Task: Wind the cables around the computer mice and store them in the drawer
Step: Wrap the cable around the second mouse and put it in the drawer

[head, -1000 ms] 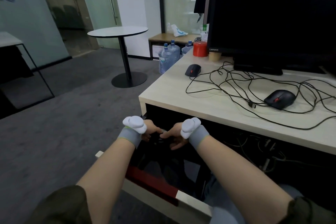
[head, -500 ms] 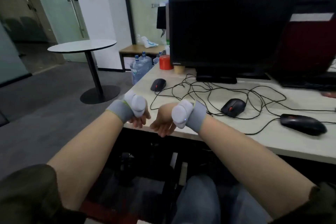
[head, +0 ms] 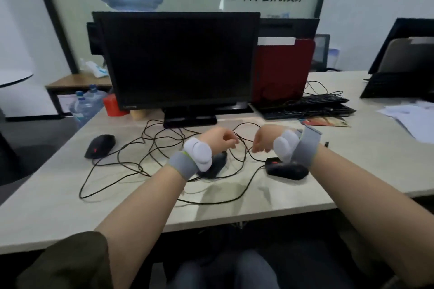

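Three black corded computer mice with red scroll wheels are lying on the pale wood-grain surface [head: 58, 206]. The left black mouse [head: 99, 146] is sitting upright near the surface's left edge, well apart from the other two. The middle black mouse [head: 215, 164] is resting near the centre, partly hidden behind a wrist, so its pose is not fully showing. The right black mouse [head: 287, 169] is lying just right of centre, its red wheel facing up. Thin black cables [head: 150, 148] are sprawling unwound in loose, overlapping loops across the surface between and in front of the mice. The drawer is not showing.
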The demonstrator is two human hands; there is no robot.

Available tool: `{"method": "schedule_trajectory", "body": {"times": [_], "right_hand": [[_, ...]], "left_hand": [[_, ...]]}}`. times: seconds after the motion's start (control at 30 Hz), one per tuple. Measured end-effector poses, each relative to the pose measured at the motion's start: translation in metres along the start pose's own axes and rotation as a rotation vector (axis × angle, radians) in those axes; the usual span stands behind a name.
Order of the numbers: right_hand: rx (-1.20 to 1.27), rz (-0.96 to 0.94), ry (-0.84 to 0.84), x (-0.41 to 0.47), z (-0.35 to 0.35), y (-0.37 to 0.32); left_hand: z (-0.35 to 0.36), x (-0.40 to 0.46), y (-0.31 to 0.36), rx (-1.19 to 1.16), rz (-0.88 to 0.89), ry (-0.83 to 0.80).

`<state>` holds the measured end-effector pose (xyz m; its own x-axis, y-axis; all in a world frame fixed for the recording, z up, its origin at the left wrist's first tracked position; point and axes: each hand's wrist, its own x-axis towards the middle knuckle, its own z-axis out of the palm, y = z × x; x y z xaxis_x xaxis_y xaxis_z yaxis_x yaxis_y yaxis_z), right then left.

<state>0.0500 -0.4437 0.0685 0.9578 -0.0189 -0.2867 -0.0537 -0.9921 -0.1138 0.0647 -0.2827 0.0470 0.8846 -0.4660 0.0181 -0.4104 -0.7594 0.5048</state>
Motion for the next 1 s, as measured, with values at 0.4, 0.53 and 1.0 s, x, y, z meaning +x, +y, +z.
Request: {"method": "schedule_trajectory", "body": {"times": [0.4,0.53,1.0], "right_hand": [[-0.404,0.013,-0.044,0.008,0.051,0.085],[-0.406,-0.014,0.079,0.007,0.047,0.083],[1.626,-0.186,-0.024,-0.001,-0.010,0.009]], "left_hand": [[0.093,0.047,0.045,0.369,-0.140,-0.248],[0.092,0.038,0.039,0.474,-0.117,-0.267],[-0.002,-0.021,-0.004,-0.815,-0.082,0.064]]}}
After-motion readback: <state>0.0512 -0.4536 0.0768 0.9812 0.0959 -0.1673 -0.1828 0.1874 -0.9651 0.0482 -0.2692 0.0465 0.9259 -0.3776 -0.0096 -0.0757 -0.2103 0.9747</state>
